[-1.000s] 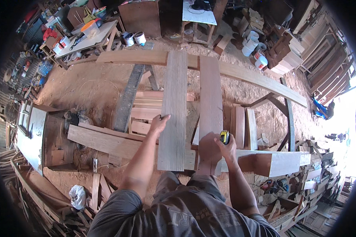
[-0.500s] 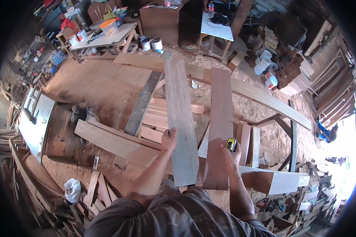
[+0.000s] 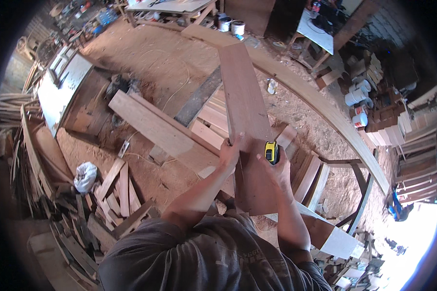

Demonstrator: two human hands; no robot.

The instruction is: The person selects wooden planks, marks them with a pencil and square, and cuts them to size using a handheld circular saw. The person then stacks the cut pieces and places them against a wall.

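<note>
A long reddish-brown wooden board (image 3: 245,92) stretches away from my body, above the planks on the floor. My left hand (image 3: 229,155) is closed on its left edge. At the board's right edge, my right hand (image 3: 279,170) holds a yellow and black tape measure (image 3: 271,152), its fingers wrapped round the case. Whether that hand also grips the board is hard to make out. Only one board shows clearly between my hands; a second, paler one seen earlier is out of sight, and I cannot tell whether it lies underneath.
A long plank (image 3: 320,104) crosses beyond the board, and another plank (image 3: 165,133) lies to the left. Several cut boards (image 3: 213,116) are stacked below. Wood scraps (image 3: 124,189) and a white bag (image 3: 85,177) lie at left. White buckets (image 3: 358,97) stand at right.
The two boards that were held apart now show as one. The reddish board has moved left to my left hand, and the paler one has gone from sight. The view has turned.
</note>
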